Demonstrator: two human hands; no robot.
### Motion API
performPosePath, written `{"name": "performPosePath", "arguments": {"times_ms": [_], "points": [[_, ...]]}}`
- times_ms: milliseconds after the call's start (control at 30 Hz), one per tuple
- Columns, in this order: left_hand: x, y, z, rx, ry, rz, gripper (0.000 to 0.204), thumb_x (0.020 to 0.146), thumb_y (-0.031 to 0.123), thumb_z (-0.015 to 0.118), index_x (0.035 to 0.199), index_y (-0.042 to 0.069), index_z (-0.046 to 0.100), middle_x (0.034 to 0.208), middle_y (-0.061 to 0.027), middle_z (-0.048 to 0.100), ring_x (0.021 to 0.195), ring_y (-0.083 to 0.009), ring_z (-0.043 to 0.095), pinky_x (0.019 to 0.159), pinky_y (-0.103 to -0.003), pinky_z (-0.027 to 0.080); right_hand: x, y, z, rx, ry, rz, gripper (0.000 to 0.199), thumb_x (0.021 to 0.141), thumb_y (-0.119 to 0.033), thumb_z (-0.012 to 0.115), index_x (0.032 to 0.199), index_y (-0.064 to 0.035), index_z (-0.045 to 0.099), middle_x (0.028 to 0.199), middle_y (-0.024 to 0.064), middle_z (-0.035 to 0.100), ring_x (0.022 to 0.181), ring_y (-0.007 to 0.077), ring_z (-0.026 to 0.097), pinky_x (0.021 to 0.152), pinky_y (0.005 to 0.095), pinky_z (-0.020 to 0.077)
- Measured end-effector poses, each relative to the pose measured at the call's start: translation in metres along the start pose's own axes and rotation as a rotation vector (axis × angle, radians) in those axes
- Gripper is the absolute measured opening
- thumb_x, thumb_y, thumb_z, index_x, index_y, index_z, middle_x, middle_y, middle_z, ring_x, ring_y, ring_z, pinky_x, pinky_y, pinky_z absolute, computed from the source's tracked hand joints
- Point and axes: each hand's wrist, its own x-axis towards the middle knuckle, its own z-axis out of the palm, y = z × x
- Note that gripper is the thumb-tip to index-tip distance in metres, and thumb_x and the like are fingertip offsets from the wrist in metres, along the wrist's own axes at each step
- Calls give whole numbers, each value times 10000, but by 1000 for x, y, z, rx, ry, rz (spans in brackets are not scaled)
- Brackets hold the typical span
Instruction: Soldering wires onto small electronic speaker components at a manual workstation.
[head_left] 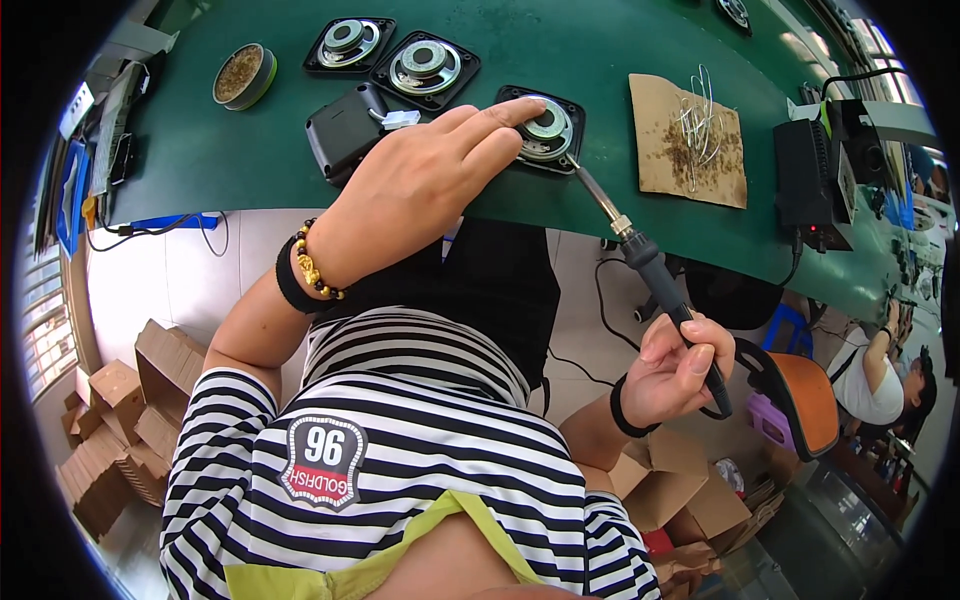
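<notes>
My left hand [425, 165] reaches over a square black-framed speaker [549, 125] near the table's front edge. Its fingers are stretched out, with a fingertip resting on the round magnet; the thumb is hidden. My right hand [685, 365] is closed around the rear of a soldering iron [657, 270] with a dark handle. The iron slants up and left, its metal tip at the lower right corner of the speaker frame. Beside my left hand lies a black plastic housing [345, 130] with a white connector [400, 119].
Two more speakers [348, 44] [425, 68] and a round tin [244, 76] of brownish material are at the back left. Bent solder wire [705, 125] lies on stained cardboard [665, 170], right of the speaker. A black soldering station [808, 180] stands farther right. Another person [875, 375] sits beyond an orange chair [808, 400].
</notes>
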Motion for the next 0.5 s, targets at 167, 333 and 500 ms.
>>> {"name": "performPosePath", "arguments": {"times_ms": [167,333,500], "points": [[7,10,1,47,-5,-41,158,793,-1,573,930,-5,493,1209,-114,585,830,-228,632,609,-305,516,0,0,-2,-3,18,4,272,978,-241,430,969,4,547,517,41,419,445,106,353,426,234,277],[16,20,11,70,47,-112,134,856,30,616,900,20,489,1197,-70,603,660,-227,610,506,-321,466,-3,1,-3,-14,44,13,269,968,-235,467,946,18,556,512,46,439,438,106,378,437,233,284],[20,27,10,148,28,-118,162,778,-13,611,899,-25,505,1066,-113,578,761,-212,633,554,-295,503,-4,4,-1,47,69,34,253,947,-219,539,918,30,570,505,54,487,420,94,395,457,230,277]]}}
